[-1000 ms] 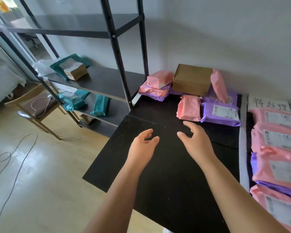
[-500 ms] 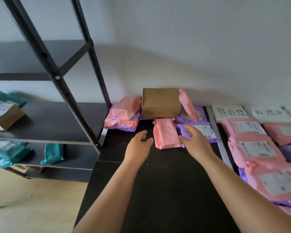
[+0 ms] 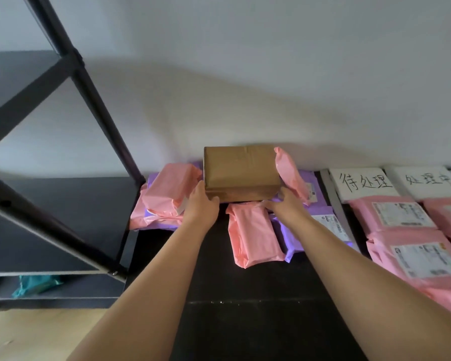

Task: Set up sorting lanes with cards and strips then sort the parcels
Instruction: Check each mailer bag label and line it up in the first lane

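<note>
- The cardboard box [image 3: 241, 173] sat at the far edge of the black table [image 3: 245, 321], against the wall, with a pink parcel [image 3: 253, 230] lying just near of it.
- The left hand [image 3: 202, 205] gripped its near left corner, thumb up the side.
- The right hand [image 3: 288, 205] held its near right corner, fingers curled along the bottom edge.
- Off to the right, handwritten cards [image 3: 362, 182] headed rows of labelled parcels [image 3: 401, 214].
</note>
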